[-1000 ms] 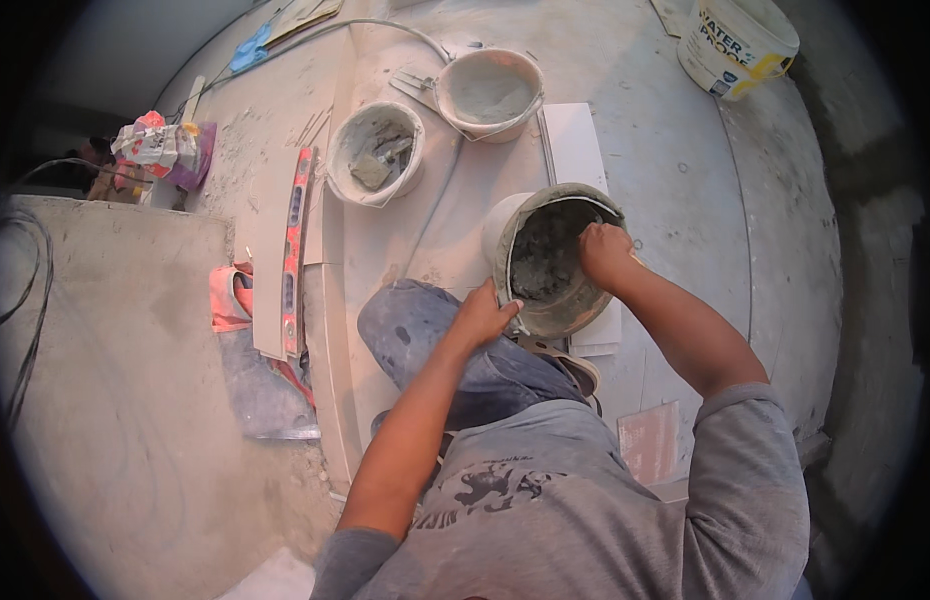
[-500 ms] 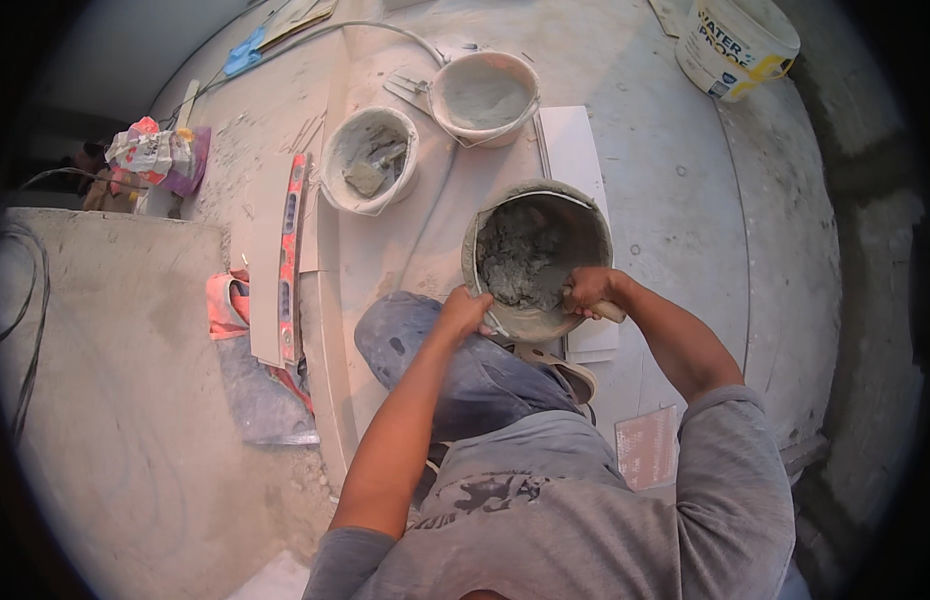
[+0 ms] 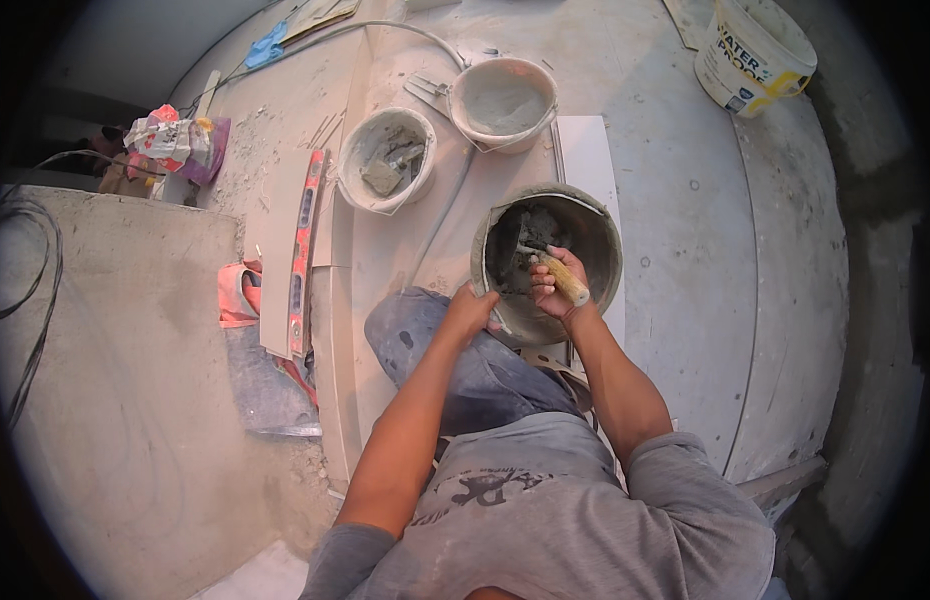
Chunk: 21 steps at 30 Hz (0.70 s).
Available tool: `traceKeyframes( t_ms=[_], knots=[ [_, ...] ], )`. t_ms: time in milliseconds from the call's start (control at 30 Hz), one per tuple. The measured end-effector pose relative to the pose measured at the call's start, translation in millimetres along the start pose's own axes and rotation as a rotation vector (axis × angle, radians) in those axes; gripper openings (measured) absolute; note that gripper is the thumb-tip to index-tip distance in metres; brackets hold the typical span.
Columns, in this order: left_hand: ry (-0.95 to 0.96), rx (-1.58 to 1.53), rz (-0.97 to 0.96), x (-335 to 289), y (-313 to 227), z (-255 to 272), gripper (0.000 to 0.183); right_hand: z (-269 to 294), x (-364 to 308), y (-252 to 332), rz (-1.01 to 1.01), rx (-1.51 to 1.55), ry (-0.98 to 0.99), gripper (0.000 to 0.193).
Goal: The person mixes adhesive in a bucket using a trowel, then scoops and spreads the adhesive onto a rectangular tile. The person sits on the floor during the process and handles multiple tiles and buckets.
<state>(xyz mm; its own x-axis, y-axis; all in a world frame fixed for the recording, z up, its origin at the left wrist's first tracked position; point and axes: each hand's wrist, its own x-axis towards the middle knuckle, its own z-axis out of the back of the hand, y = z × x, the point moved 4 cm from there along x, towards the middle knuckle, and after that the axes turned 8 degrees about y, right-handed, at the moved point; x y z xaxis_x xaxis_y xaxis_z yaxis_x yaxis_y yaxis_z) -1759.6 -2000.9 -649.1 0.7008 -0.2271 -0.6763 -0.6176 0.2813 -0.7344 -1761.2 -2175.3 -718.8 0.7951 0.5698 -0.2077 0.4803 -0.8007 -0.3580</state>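
A dark bucket [image 3: 607, 250] coated in dried mortar tilts toward me above my bent knee. My left hand [image 3: 473, 308] is closed on its near left rim. Inside lies wet grey mortar [image 3: 545, 218], heaped along the far left wall. My right hand [image 3: 559, 284] reaches into the bucket, its fingers wrapped round the wooden handle of a trowel [image 3: 567, 279]. The trowel's blade sits against the mortar at the left inner wall and is partly hidden in shadow.
Beyond stand a pale bucket with tools [image 3: 387, 160] and another with greyish contents [image 3: 504, 105]. A red spirit level [image 3: 305, 250] lies on boards at left. White tile-like panels [image 3: 587, 150] lie behind the dark bucket. A white tub [image 3: 753, 58] stands far right; cables [image 3: 47, 290] hang at left.
My right hand has moved left and up inside the bucket, turning the trowel so its handle points toward me. The left hand keeps its hold on the rim.
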Motion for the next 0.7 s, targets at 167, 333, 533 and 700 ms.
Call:
traceKeyframes(
  t_ms=[167,333,533,700],
  knots=[
    [-0.057,-0.009,-0.044,-5,-13,-1,0.034,-24,-45,13,-0.065,-0.171,-0.003,0.040],
    [-0.095,0.233,0.113,-12,-36,6,0.041,-33,-45,3,0.064,-0.143,-0.281,0.046],
    [-0.008,-0.016,0.338,-2,-28,51,0.053,-99,-54,-28,-0.079,-0.302,-0.156,0.083],
    [0.131,0.338,0.338,28,-17,78,0.050,-149,-91,6,-0.040,-0.868,-0.302,0.066]
  ],
)
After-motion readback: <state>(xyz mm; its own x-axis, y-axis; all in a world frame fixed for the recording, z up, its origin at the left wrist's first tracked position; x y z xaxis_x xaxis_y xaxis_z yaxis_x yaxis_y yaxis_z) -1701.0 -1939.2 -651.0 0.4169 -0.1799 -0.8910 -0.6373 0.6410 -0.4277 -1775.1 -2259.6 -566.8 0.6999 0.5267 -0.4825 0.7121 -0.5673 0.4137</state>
